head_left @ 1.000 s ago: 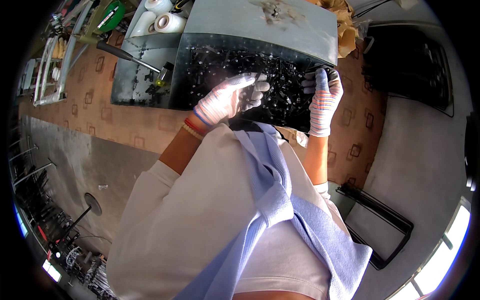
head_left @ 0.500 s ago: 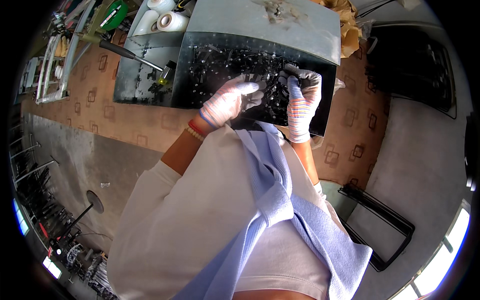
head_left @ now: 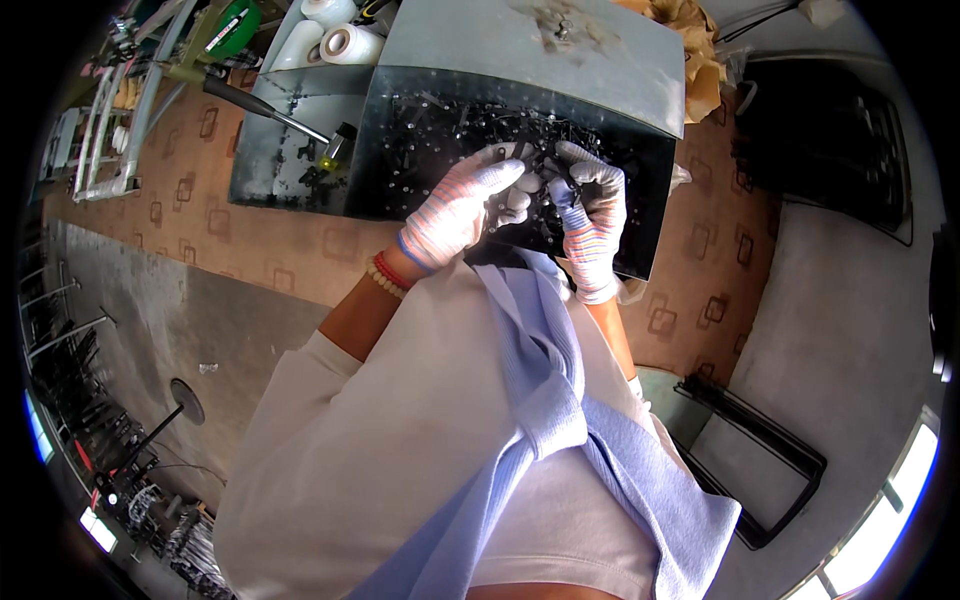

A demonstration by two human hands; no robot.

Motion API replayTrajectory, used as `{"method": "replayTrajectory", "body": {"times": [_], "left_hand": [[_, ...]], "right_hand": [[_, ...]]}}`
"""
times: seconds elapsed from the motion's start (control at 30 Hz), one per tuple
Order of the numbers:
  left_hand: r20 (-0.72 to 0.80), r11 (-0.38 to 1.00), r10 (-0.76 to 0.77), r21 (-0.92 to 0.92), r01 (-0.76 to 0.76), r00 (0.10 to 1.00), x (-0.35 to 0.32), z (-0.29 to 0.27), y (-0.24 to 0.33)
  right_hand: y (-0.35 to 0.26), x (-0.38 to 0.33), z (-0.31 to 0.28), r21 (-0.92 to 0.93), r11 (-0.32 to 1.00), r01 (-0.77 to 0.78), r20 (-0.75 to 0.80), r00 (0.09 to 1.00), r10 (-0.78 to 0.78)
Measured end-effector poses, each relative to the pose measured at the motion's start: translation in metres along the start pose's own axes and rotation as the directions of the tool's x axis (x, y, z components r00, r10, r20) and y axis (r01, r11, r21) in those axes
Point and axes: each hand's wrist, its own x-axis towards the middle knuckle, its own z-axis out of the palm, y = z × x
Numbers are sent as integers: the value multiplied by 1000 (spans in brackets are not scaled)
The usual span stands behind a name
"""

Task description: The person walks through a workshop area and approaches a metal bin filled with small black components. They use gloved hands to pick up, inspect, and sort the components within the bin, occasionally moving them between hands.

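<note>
Both my hands wear pale knitted gloves with striped cuffs, held above an open metal bin [head_left: 368, 150] of small black parts [head_left: 440, 120]. My left hand [head_left: 470, 200] is closed, its fingers curled in and its thumb lying toward the right; what it holds, if anything, I cannot make out. Close by on the right, my right hand [head_left: 592, 215] bends its fingers toward the thumb around a small black part [head_left: 574, 188], whose exact kind is too small to tell. The fingertips of the two hands are a short gap apart.
A hammer [head_left: 268, 112] with a black grip lies across the bin's left compartment. White film rolls [head_left: 350, 45] stand behind it. Brown paper [head_left: 690, 60] is bunched at the back right. Black frames [head_left: 820, 140] lie at the right, and another frame [head_left: 760, 450] is lower right.
My right hand has moved left and slightly nearer to me, toward my left hand. My left hand's fingers have curled in from a more spread pose.
</note>
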Motion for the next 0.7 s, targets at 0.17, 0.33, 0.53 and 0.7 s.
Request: {"method": "replayTrajectory", "body": {"times": [0.17,0.33,0.53,0.7], "left_hand": [[-96,1000,1,14,0,995,-3,3,-2],[-66,980,66,193,-52,996,0,-3,-10],[-66,969,149,207,-132,987,2,-3,-16],[-93,967,200,176,-182,975,0,1,-17]], "right_hand": [[-6,3,1,160,984,-83,-119,988,102],[0,2,-6,369,922,-121,-204,957,208],[-2,-5,-2,-115,993,25,-15,1000,-27],[0,-9,6,-475,856,202,107,979,-172]]}}
